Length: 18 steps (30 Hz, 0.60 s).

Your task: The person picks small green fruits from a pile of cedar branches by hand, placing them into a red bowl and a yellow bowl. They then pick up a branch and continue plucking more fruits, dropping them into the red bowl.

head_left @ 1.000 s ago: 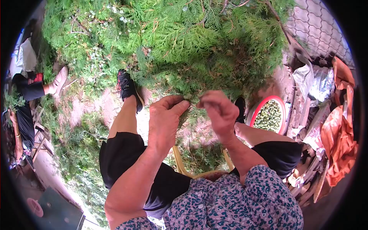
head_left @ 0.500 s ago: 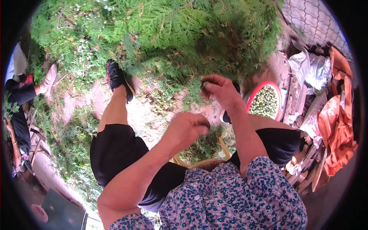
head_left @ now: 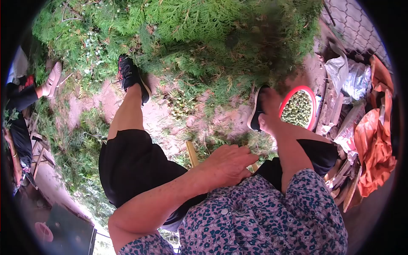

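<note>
Tub point(head_left: 302, 87) of green pieces point(head_left: 296, 109) on the ground, just right of my right hand point(head_left: 270, 111), the nearer one. It's blurred; I can't tell its grip. Left hand point(head_left: 231, 163) half-curled by the lap, contents hidden.

Pinkish flr point(head_left: 163, 123) w/ patterned pavers point(head_left: 355, 19) top R, dk panel point(head_left: 70, 227) btm L.
</note>
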Each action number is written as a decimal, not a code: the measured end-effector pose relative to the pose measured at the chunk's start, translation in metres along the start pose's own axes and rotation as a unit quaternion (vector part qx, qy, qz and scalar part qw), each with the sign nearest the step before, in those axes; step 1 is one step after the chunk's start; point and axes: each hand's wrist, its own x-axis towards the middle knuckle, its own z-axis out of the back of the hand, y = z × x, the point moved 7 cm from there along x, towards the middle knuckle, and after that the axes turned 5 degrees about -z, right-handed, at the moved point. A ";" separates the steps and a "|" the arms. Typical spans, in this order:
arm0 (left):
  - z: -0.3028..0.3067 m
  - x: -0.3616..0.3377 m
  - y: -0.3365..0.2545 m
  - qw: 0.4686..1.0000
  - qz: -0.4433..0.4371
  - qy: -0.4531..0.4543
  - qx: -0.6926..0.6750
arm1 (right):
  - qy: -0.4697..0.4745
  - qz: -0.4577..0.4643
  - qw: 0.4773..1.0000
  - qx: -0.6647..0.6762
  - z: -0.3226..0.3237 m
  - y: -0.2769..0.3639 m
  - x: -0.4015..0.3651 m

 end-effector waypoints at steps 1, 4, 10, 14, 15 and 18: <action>0.005 0.001 0.001 1.000 0.006 -0.008 0.010 | 0.102 0.042 0.983 0.144 -0.067 0.007 -0.009; 0.015 -0.004 0.045 0.969 0.123 -0.189 -0.106 | 0.289 0.203 0.923 0.154 -0.127 0.120 -0.053; -0.002 -0.122 0.242 0.658 0.573 -0.481 -0.090 | 0.332 0.214 0.917 -0.051 -0.168 0.193 -0.068; -0.033 -0.127 0.292 0.598 0.627 -0.492 -0.087 | 0.319 0.215 0.916 -0.112 -0.181 0.200 -0.056; -0.036 -0.122 0.297 0.600 0.616 -0.502 -0.096 | 0.308 0.222 0.919 -0.107 -0.180 0.202 -0.053; -0.039 -0.120 0.316 0.601 0.614 -0.499 -0.112 | 0.239 0.267 0.930 -0.081 -0.179 0.196 -0.056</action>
